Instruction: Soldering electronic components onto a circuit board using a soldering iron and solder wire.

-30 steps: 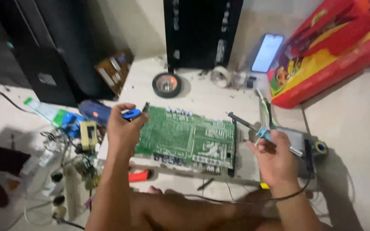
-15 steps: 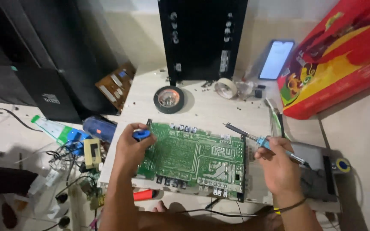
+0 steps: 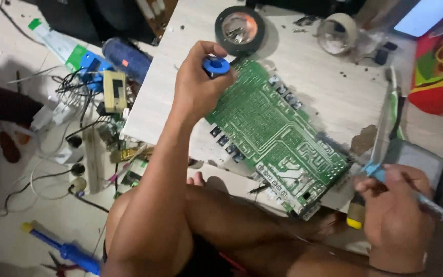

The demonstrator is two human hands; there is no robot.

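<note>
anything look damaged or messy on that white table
Yes: the white table has a chipped brown patch beside the green circuit board, plus dark specks scattered across its top.

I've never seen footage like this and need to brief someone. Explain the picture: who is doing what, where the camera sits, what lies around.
No machine here: a person works bare-handed, filmed by a camera on their head looking down. The left hand holds a blue round-topped tool at the edge of a green circuit board lying on a pale tabletop. The right hand holds a blue-handled pen-like tool, probably a soldering iron. Two tape rolls lie beyond the board; tangled wires and parts litter the floor to the left.
</note>
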